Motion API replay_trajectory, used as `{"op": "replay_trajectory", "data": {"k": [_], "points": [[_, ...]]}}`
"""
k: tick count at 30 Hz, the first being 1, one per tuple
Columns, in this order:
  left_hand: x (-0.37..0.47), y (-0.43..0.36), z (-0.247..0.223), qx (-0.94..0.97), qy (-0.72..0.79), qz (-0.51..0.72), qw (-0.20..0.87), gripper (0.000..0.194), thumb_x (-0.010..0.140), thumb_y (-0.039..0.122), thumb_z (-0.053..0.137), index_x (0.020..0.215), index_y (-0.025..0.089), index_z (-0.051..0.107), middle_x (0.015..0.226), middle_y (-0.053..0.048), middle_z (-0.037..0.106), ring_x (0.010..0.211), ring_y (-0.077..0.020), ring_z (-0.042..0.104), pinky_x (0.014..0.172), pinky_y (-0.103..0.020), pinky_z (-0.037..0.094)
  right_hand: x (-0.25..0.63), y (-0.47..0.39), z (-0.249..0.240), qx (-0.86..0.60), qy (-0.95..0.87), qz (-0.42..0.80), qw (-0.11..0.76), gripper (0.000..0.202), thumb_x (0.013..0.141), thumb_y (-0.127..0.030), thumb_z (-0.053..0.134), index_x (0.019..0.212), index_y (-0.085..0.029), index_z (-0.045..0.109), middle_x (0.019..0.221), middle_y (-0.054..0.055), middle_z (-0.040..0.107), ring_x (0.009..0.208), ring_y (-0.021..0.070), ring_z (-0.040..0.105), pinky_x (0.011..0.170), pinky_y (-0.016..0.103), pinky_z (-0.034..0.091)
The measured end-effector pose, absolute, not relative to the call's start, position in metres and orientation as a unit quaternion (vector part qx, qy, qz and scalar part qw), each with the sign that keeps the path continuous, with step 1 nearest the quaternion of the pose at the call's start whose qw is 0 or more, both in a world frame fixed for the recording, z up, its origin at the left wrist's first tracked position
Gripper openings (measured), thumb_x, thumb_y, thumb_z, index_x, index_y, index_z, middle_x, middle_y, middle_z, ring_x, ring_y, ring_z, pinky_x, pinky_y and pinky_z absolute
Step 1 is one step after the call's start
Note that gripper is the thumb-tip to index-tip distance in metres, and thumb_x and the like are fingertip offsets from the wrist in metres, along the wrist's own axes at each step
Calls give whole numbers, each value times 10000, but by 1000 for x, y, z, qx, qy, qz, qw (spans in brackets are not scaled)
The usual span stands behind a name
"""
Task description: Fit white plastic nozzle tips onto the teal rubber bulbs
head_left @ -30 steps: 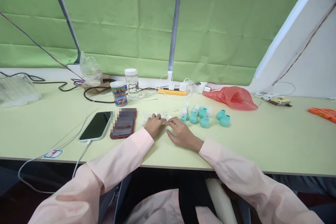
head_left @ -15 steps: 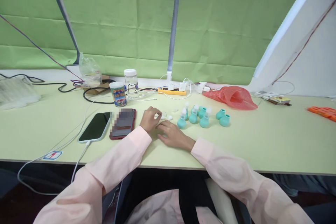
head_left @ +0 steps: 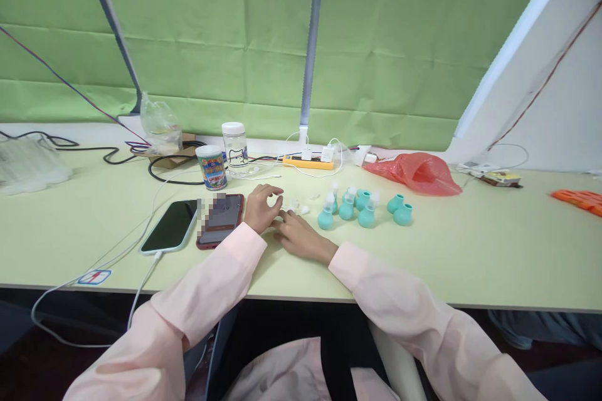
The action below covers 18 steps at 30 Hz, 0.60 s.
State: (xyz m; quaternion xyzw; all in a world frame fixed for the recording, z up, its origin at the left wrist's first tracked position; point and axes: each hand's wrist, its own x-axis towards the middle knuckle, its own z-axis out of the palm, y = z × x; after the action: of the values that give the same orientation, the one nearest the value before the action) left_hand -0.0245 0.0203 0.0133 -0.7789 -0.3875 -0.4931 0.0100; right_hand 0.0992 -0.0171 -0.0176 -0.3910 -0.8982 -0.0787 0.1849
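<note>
My left hand (head_left: 263, 208) is just right of the red-edged phone (head_left: 221, 222), thumb and index finger bent towards each other; what they hold, if anything, is too small to name. Close against its fingertips, my right hand (head_left: 301, 236) lies low over the table, fingers bent and pointing left; anything in them is hidden. Small white pieces (head_left: 305, 209) lie just beyond my hands. To the right stand several teal bulbs, some with clear white tips, such as the front one (head_left: 367, 215). Two teal bulbs without tips (head_left: 402, 215) sit farther right.
A white-edged phone (head_left: 170, 227) with a cable lies on the left of the table (head_left: 446, 263). Behind are a printed can (head_left: 212, 169), a clear jar (head_left: 235, 149), a yellow power strip (head_left: 308, 163) and a red plastic bag (head_left: 418, 173).
Both hands have moved slightly left, away from the white pieces, which now show more. My left thumb and index finger now form a rounder curve.
</note>
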Motion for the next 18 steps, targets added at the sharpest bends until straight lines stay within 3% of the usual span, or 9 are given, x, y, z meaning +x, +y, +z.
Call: {"op": "replay_trajectory", "data": {"k": [5,8,14,18], "points": [[-22,21,8,-792,-366,-488,-25,133,653,160,489,746,153,583,688,-17,577,610,-104,488,604,-226,415,109,-14,-18,-427,-875,-63,218,156,741,-130,392,827,-140,523,926,88,453,750,152,472,638,280,400],[-21,22,7,-787,-362,-498,-39,127,635,144,503,732,146,585,675,-21,582,575,-95,484,565,-216,411,112,-11,-20,-451,-853,-42,259,161,703,-93,419,813,-145,526,893,73,493,694,134,501,618,268,414],[-22,18,11,-790,-342,-501,-93,129,623,147,520,725,140,599,675,-31,597,570,-95,497,546,-212,417,115,-8,-26,-470,-746,117,457,191,658,-127,487,822,-162,578,786,37,604,646,123,558,621,263,476],[-21,14,12,-797,-311,-482,-191,125,631,190,532,703,129,613,688,-43,603,576,-94,510,552,-206,435,119,-16,-22,-443,-678,197,553,174,634,-173,535,792,-163,606,844,47,603,692,130,575,583,249,510]]}}
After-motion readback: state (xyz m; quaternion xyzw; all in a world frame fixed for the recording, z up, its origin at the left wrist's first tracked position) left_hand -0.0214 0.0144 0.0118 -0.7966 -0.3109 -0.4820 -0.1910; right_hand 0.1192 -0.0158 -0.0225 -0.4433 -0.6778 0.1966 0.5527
